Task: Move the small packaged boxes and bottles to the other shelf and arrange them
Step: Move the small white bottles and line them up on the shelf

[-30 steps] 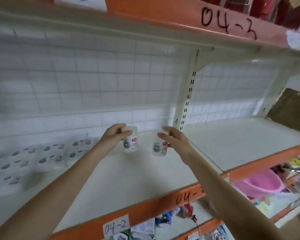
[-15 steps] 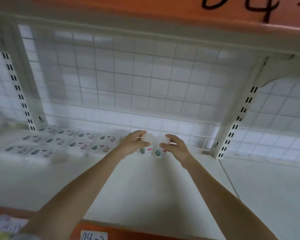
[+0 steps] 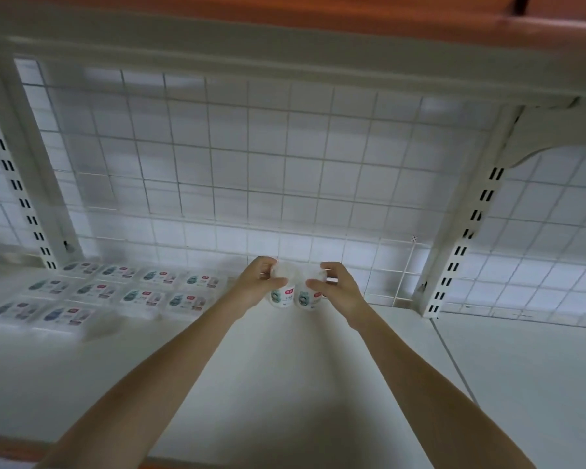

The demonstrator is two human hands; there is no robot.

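Each grip closes on one small bottle: left hand [image 3: 259, 286], right hand [image 3: 335, 287]. Both bottles [image 3: 281, 297] stand touching, right of the flat boxes [image 3: 142, 292]. They look light, smooth plastic; better to hold around the body.

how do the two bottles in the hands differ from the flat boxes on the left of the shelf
The two bottles stand upright near the wire grid at the back; the flat boxes lie face up. The bottles are held, one in the left hand and one in the right hand; the boxes are untouched. The bottles stand as a touching pair; the boxes form rows. Both are white with similar green and red labels.
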